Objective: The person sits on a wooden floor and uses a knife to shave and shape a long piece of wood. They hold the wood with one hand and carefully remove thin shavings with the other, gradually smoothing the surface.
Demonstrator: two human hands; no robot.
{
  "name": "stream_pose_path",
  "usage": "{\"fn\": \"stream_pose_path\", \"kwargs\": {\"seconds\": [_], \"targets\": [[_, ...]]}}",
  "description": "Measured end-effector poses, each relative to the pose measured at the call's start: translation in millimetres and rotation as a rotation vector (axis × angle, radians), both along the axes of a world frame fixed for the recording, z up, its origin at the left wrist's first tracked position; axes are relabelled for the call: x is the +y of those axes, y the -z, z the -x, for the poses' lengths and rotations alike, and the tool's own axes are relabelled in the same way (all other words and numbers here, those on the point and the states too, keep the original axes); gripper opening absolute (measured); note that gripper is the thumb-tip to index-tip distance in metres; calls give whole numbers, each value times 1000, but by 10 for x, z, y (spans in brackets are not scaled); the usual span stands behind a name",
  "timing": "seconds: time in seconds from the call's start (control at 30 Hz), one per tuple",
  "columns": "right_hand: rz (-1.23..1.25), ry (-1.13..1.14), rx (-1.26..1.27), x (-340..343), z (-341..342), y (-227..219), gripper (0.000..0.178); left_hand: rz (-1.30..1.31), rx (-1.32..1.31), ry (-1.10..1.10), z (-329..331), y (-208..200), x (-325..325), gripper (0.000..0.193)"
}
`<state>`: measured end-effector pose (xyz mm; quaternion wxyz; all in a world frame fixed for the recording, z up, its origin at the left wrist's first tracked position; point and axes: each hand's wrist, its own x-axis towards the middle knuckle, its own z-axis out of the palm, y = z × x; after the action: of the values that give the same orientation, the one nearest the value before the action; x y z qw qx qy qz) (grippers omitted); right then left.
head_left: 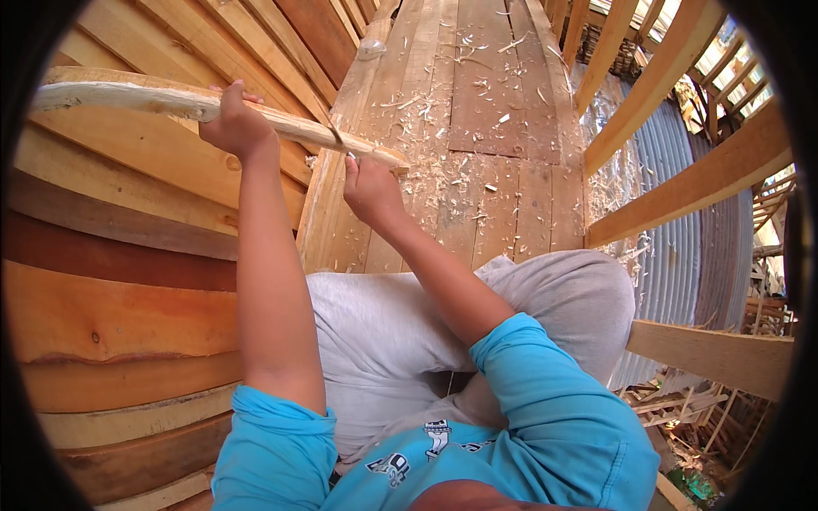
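Shaping of curved stick: part done, by the look of it

Curved wooden piece (153, 95) runs from far left to over the plank floor (530, 217). Shavings (503, 117) litter the planks, so plenty's likely off; mottled surface toward the left probably still needs work. Finish unclear.

Left hand (239, 128): arm extended, fingers wrapped round the piece. Right hand (375, 192): elbow bent, curled closed near the tip; can't tell what it grips.
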<state>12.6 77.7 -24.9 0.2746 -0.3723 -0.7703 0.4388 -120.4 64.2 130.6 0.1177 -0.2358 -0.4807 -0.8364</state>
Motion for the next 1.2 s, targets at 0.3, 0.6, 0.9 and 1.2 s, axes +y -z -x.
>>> {"fn": "stream_pose_path", "kwargs": {"seconds": [0.3,0.6,0.9,1.2], "targets": [[-1,-12,-112,37,-19,41,45,9,-8,-2,-6,3,-4,31],[55,75,-54,119,33,212,43,19,15,0,-1,7,12,30],[77,-42,-222,103,35,69,49,43,-1,-12,76,35,-86,46],[132,-29,-89,254,140,275,47,41,8,-79,17,-18,-25,24]]}}
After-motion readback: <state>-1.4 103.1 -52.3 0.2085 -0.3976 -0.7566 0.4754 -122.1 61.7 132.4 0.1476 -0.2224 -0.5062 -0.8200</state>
